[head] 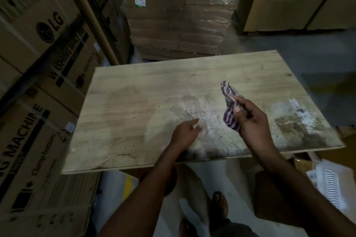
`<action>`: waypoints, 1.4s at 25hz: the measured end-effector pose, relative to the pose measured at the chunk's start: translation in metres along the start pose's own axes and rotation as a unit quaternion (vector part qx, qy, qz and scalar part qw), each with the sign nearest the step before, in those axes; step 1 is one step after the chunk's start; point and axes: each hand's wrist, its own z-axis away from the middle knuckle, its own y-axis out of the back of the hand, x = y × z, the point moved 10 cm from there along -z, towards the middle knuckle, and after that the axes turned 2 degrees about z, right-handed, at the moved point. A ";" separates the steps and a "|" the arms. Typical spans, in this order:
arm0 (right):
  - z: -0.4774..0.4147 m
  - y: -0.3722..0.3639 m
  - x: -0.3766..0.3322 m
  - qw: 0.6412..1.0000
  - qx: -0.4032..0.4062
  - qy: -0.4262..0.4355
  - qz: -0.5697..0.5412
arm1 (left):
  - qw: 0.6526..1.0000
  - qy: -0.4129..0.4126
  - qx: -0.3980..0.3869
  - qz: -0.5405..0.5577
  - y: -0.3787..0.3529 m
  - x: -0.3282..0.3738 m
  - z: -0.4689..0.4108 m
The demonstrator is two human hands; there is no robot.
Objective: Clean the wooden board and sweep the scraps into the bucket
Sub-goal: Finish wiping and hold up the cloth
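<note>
- While the person is standing at its near edge, the large pale rectangular wooden board [134, 106] is lying flat across the middle of the view.
- White powdery scraps [192, 109] are lying smeared over the board's centre, and a second white and dark patch [289, 111] is sitting near its right end.
- The right hand [250, 119] is gripping a bunched purple-and-white striped cloth [228, 98], with the thumb pinning the fabric against the curled fingers; the cloth is hanging just above the board, right of the central scraps.
- The left hand [185, 132] is reaching over the near edge, its bent fingers touching the board at the edge of the central scraps; blur is hiding whether they are pinching anything, so I cannot tell.
- Brown cardboard washing-machine cartons [38, 44] are standing stacked on the left.
- A plastic-wrapped stack of brown cartons [177, 15] is standing beyond the board's far edge.
- The person's brown shoes [219, 204] are showing on the pale floor below the board.
</note>
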 end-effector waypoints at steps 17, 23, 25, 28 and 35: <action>0.022 0.004 -0.125 0.919 -0.049 -0.107 -0.376 | 0.634 -0.233 -0.107 0.729 0.167 0.205 0.127; 0.015 -0.002 -0.129 0.832 -0.097 -0.161 -0.523 | 0.631 -0.247 -0.113 0.727 0.162 0.222 0.133; 0.012 -0.002 -0.131 0.808 -0.119 -0.165 -0.552 | 0.634 -0.246 -0.105 0.726 0.164 0.223 0.132; 0.010 0.000 -0.135 0.762 -0.137 -0.179 -0.608 | 0.633 -0.257 -0.102 0.723 0.169 0.228 0.135; -0.010 0.008 -0.129 0.745 -0.131 -0.182 -0.629 | 0.646 -0.251 -0.109 0.713 0.149 0.253 0.132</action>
